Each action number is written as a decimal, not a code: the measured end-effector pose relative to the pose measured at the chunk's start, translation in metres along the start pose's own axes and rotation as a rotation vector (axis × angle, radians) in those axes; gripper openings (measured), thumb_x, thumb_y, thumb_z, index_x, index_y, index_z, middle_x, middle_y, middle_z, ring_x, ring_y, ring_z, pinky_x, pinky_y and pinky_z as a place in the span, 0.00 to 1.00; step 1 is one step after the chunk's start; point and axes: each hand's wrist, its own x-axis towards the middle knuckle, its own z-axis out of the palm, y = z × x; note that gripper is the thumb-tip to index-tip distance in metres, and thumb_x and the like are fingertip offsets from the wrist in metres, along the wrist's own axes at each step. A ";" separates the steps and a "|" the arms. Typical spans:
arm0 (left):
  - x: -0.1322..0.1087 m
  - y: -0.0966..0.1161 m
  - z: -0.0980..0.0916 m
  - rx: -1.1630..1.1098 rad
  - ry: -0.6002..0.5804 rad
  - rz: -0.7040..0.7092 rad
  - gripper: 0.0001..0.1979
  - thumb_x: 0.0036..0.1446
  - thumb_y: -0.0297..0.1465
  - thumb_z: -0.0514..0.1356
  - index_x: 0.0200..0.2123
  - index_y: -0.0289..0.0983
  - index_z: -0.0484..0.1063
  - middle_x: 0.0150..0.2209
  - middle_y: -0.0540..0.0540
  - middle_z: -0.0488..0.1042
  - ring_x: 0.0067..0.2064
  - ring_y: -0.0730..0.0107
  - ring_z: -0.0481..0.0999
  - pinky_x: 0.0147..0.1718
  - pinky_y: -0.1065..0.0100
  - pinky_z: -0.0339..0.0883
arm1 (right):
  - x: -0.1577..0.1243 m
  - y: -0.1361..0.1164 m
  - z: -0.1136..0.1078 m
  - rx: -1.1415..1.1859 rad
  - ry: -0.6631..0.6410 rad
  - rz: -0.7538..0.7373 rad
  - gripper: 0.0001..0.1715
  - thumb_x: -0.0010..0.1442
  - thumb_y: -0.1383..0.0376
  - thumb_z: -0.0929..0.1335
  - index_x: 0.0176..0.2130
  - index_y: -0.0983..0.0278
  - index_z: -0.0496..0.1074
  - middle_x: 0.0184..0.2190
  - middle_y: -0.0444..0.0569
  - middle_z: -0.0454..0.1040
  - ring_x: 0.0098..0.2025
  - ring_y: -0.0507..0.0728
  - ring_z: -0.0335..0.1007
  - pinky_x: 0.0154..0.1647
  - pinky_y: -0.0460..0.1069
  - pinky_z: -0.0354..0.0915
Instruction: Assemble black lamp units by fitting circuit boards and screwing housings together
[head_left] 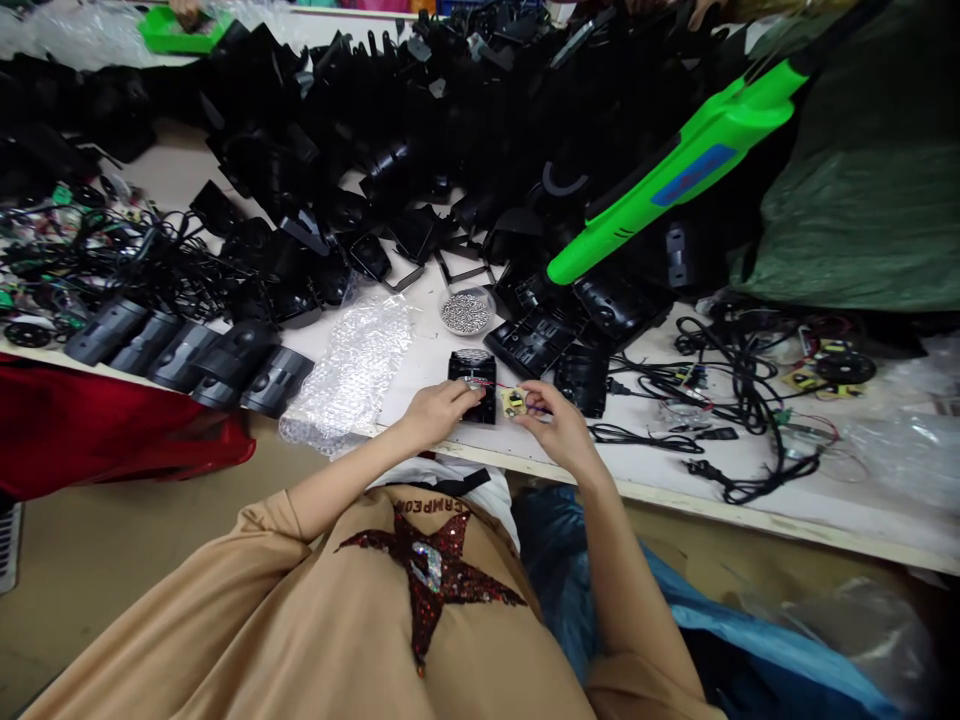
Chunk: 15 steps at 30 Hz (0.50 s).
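A black plastic housing half (486,408) lies with its hollow side up near the table's front edge. My left hand (442,412) grips it from the left, its fingertips reaching over the inside beside a small silvery part. Just to the right, my right hand (559,425) pinches a small yellowish circuit board (514,402) between thumb and fingers. Thin red wire runs from the board towards the housing. Behind the housing stands a round dish of small metal screws (466,312). What lies under my left fingers is partly hidden.
Black cords (652,437) and boards lie to the right. Bubble wrap (349,370) and grey-black cylindrical housings (187,355) are on the left. Black parts heap up behind. A green electric screwdriver (675,180) hangs above the right side. Other people's hands show at the far edge.
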 end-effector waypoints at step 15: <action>0.010 -0.004 -0.015 -0.109 -0.292 0.004 0.09 0.57 0.24 0.52 0.30 0.33 0.73 0.30 0.45 0.71 0.35 0.68 0.71 0.32 0.71 0.65 | -0.009 -0.059 0.008 -0.174 -0.207 -0.221 0.21 0.58 0.67 0.63 0.50 0.57 0.70 0.39 0.45 0.72 0.32 0.52 0.67 0.31 0.46 0.62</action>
